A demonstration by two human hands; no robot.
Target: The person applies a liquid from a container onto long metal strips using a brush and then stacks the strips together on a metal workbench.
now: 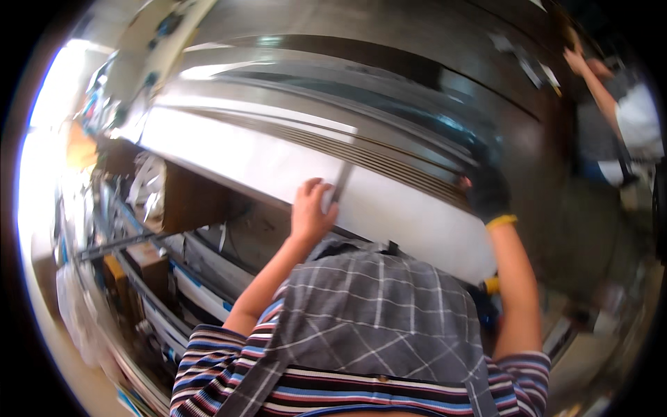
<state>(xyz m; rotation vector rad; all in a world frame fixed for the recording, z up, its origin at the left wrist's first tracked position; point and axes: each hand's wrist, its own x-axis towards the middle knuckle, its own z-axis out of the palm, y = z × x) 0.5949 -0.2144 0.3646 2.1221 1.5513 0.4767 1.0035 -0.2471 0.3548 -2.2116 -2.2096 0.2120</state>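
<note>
My left hand (313, 210) is bare, its fingers loosely bent and apart, over the near edge of a long white panel (243, 149). Beside its thumb a narrow grey strip (341, 182) crosses the panel; whether they touch is unclear. My right hand (488, 193) wears a dark glove with a yellow cuff and bare fingertips. It is curled at the right end of a bundle of long, thin brownish strips (389, 165), which lies along the panel's far side. Blur and the dark glove hide what its fingers close on.
Beyond the strips lie long, shiny grey profiles (333, 97) on a dark surface. At the left, a brown box (198, 198) and a rack of long pieces (201, 285) stand below the panel. Another person's arm (601, 90) reaches in at the upper right.
</note>
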